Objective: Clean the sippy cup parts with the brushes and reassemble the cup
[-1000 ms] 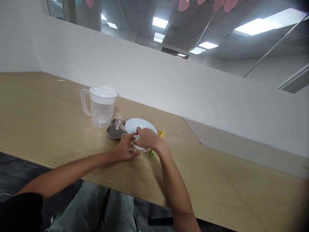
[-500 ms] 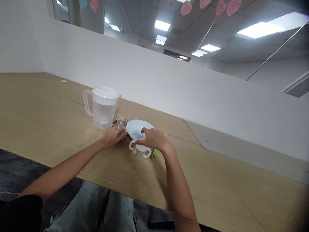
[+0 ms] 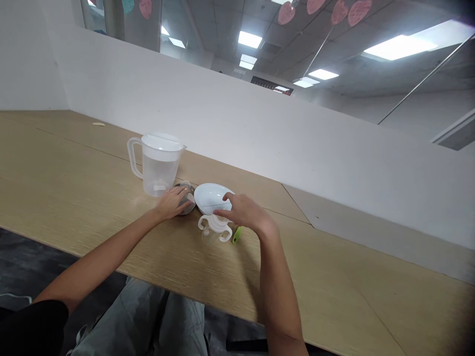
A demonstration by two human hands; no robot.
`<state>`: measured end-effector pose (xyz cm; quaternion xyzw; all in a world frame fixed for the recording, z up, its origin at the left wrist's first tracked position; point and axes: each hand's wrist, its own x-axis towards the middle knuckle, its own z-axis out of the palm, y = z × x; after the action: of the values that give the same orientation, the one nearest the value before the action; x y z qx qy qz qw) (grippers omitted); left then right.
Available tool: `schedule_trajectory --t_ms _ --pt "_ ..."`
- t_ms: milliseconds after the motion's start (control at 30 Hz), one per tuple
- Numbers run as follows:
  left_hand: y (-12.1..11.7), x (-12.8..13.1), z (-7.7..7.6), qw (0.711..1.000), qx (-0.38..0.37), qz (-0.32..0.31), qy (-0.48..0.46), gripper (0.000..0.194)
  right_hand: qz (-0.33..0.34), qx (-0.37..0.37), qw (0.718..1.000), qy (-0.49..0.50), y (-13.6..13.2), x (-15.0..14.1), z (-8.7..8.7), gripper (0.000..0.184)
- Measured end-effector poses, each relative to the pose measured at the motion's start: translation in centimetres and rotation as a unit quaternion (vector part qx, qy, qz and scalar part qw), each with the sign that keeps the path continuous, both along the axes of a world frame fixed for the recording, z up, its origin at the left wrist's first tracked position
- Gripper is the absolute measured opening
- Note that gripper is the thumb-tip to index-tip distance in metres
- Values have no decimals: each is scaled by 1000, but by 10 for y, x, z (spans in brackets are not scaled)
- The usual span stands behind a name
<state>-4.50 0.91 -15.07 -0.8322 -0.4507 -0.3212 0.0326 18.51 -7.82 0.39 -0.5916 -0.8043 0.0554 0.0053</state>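
Observation:
My left hand lies over a dark round lid, fingers curved across it, and a small clear cup shows just behind. My right hand hovers open over a two-handled clear trainer cup, its fingers reaching toward a white shallow dish. The cup's white handles stick out to both sides. A green object pokes out beside the cup, mostly hidden. Further left stands a clear plastic pitcher with a white lid.
Everything sits on a light wooden table against a white partition. A small yellowish scrap lies at the far back. The table's front edge runs above my grey trousers.
Both hands were together at the trainer cup. My left hand has moved left onto the dark lid, and my right hand has lifted away rightward, leaving the cup uncovered.

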Motion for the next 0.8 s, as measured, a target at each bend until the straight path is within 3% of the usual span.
schedule_trajectory --t_ms 267,500,800 --pt "19 -5 -13 998 -50 -18 24 43 -5 -8 1000 8 0 2 1 44" --pt "15 -2 -9 999 -27 -10 19 51 0 4 1000 12 0 3 1 42" --pt "19 -4 -8 999 -35 6 37 46 -4 -7 1000 14 -1 3 3 45"
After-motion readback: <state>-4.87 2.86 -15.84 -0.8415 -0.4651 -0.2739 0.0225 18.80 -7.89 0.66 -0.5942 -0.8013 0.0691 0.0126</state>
